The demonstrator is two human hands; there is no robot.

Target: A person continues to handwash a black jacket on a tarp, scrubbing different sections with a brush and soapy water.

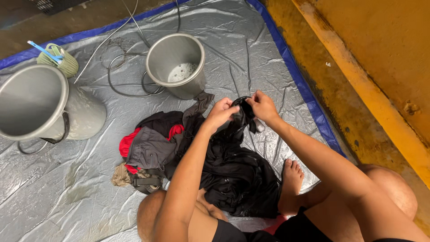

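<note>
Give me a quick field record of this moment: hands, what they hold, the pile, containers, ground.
left hand: closed in a grip on the black garment
right hand: pinching the same garment from the other side
garment state: wet-looking, lifted above the clothes pile
pile: dark, grey and red pieces, on the tarp in front of the knees
bucket: upright, beyond the pile, some suds inside
second bucket: at left, tipped on its side
green basket: behind the tipped bucket
ground: grey tarp, blue edge

Buckets (175, 65) behind clothes pile (197, 157) on tarp (67, 197)
</note>
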